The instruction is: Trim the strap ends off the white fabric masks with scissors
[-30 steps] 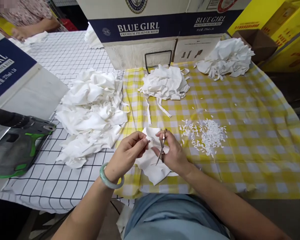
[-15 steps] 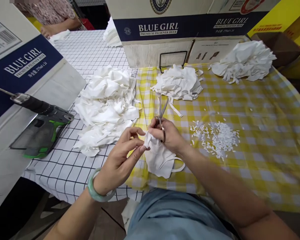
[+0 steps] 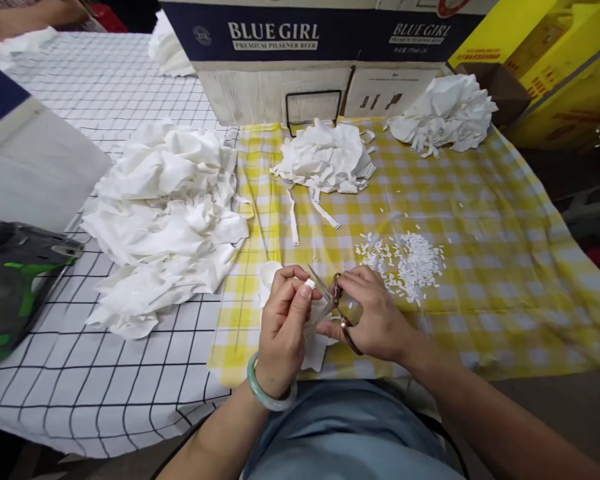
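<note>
Between thumb and fingers, my left hand [image 3: 286, 327] pinches a white cloth piece [image 3: 316, 353] with a strap; a small white end sticks out at the fingertips. Most of the cloth hangs below, partly hidden by both hands. My right hand [image 3: 377, 313] has its thumb and fingers in the handles of a pair of scissors [image 3: 325, 287]. The blades are spread and point toward the left fingertips. Right of the scissors lie many small white clippings [image 3: 417, 263]. Beyond my hands is a pile of white cloth pieces with straps [image 3: 327, 157].
A large white cloth heap [image 3: 165, 207] lies on the left, and another pile [image 3: 445, 113] at the back right. A cordless drill [image 3: 20, 273] stands far left by a carton [image 3: 40, 160]. A beer carton [image 3: 275, 87] closes off the back. Another person's arm [image 3: 30, 20] shows top left.
The view has shifted to the right. My right hand has turned the scissors from pointing away to pointing left, blades spread. My left hand now holds up a small end of the cloth.
</note>
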The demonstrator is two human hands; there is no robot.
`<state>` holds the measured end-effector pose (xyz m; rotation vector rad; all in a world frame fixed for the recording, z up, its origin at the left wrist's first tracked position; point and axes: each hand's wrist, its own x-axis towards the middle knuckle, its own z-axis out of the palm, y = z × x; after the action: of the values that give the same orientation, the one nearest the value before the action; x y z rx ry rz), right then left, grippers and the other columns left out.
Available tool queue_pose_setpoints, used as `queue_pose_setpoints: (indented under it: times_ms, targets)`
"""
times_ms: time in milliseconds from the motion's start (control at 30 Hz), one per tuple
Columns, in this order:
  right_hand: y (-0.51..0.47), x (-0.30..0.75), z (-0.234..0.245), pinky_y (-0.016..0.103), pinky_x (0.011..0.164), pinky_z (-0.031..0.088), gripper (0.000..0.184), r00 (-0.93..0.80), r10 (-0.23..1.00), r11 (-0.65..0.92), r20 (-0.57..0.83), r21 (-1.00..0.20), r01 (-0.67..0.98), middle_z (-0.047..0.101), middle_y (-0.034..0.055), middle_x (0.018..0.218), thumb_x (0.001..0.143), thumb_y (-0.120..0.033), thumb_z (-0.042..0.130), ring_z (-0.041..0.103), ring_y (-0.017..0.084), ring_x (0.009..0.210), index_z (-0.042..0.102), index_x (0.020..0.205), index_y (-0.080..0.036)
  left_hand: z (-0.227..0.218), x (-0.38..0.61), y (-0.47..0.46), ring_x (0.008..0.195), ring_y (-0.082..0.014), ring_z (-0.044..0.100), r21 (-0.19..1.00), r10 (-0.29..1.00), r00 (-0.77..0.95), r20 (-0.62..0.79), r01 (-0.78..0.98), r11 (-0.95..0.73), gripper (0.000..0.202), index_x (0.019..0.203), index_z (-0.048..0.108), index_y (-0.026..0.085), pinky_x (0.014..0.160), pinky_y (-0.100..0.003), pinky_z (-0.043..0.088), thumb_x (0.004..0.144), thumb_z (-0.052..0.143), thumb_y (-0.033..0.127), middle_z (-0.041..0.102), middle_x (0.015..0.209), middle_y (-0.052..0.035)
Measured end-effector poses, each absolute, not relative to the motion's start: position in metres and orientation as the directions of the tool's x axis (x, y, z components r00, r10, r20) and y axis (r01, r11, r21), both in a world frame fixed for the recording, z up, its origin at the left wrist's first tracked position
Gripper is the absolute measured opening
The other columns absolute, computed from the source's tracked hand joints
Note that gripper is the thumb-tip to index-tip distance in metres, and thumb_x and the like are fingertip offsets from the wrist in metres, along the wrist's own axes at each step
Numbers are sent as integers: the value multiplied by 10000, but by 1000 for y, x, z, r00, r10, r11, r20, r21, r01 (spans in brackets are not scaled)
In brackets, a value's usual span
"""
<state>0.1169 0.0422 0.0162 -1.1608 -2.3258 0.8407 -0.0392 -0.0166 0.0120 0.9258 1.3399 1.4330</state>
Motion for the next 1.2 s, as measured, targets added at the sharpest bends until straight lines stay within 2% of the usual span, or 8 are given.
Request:
queue_pose_setpoints:
  times_ms: [67,233,500,667,833,1200]
  targets:
    - [38,125,16,346,760,371,431,-580,812,478,65,-643,599,598,15,687,668,-564,776,495,202,766,538,694,-205,11,-33,-17,1110,-209,491,997,962,-264,-62,-57,48,285,788,657,180,834,-279,473,969,476,306,487,1094,-80]
    - [36,136,18,313,687,351,462,-573,820,442,-5,-631,638,557,-1,569,696,-587,753,479,153,629,541,583,-194,10,-28,-18,1152,-236,478,997,975,-222,-7,74,24,248,826,651,188,921,-349,449,971,463,259,506,1057,-90]
    - [39,139,19,292,646,331,529,-576,818,456,-2,-608,650,489,-16,509,673,-636,739,441,126,550,504,503,-193,7,-25,-16,1133,-221,464,978,976,-172,133,184,-101,209,795,586,196,964,-374,414,958,455,191,486,1033,-74]
    - [41,140,18,291,647,325,519,-583,812,482,25,-592,646,492,-15,509,697,-633,719,448,128,554,510,512,-196,6,-23,-15,1121,-229,477,974,976,-169,135,203,-100,199,811,589,202,952,-387,429,957,454,204,482,1056,-79]
    - [42,140,16,289,641,326,534,-574,818,476,35,-603,640,493,-18,501,697,-642,716,448,123,543,496,502,-196,6,-23,-15,1127,-201,470,976,981,-144,133,193,-104,188,844,606,211,971,-355,411,951,460,159,478,1075,-59]
    - [40,148,11,272,619,333,491,-542,839,445,43,-627,639,517,-19,512,718,-554,740,457,112,535,497,493,-192,8,-14,-9,1104,-213,482,959,986,-107,125,267,-93,221,806,593,192,958,-359,436,966,441,191,496,1018,-81]
